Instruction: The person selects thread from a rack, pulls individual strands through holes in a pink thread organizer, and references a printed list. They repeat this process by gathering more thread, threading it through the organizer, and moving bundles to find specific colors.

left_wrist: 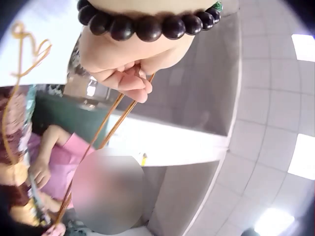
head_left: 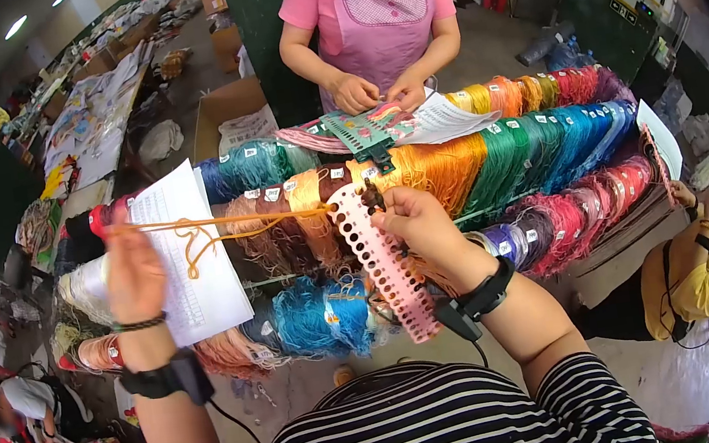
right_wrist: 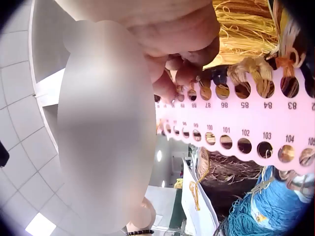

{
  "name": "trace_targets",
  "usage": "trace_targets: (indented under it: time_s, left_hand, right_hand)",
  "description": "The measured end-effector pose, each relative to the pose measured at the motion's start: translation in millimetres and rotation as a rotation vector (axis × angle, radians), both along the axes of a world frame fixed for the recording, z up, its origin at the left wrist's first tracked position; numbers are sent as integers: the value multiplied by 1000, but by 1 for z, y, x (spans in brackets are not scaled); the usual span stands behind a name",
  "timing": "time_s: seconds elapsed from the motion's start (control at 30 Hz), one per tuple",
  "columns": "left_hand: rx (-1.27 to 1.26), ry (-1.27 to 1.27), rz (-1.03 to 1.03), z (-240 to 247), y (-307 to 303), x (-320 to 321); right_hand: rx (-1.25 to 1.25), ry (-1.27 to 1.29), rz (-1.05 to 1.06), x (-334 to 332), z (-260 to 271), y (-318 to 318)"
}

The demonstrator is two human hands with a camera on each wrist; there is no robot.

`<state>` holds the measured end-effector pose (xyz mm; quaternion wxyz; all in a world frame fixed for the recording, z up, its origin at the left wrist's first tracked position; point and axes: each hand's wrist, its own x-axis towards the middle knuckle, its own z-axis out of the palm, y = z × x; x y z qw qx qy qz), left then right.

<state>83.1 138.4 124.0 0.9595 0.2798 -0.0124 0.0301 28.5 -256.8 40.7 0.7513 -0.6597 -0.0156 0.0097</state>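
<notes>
My left hand is raised at the left, fingers curled around strands of golden-orange thread. In the left wrist view the thread runs taut from the curled fingers. It stretches across to the top of a pink thread card, while a loose loop hangs in front of white sheets. My right hand pinches the card near its upper end. Numbered holes line both long edges of the card in the right wrist view, and brown and tan threads are knotted through some of them.
Rows of coloured thread skeins fill the rack before me. White printed sheets lie over its left part. Across it, a person in a pink apron handles a green thread card. A person in yellow is at the right.
</notes>
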Motion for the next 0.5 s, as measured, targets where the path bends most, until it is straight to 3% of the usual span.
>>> trace_targets:
  time_s: [0.07,0.17,0.23,0.33,0.37,0.4,0.5]
  left_hand:
    - [157,-253,81,5,46,7]
    - [221,-176,44,13,44,-8]
    - [819,-181,-112,6,21,-44]
    - [1471,-62,-720,11,-45,-107]
    - [1435,7,-910,-3,-59,-120]
    - [1481,4,-916,-22,-55,-131]
    - [1440,106,-745,-90,-25,-154]
  right_hand:
    - [0,-8,-49,-4,3,-8]
    - [12,-12,-34,-5,-2,-25]
    - [17,-15,-58,-3,-4,-30]
    - [36,5,-95,4,-4,-25]
    - [50,12,-99,7,-6,-24]
    - [63,22,-96,10,-8,-21]
    - [-79,28,-203,23,-31,-14]
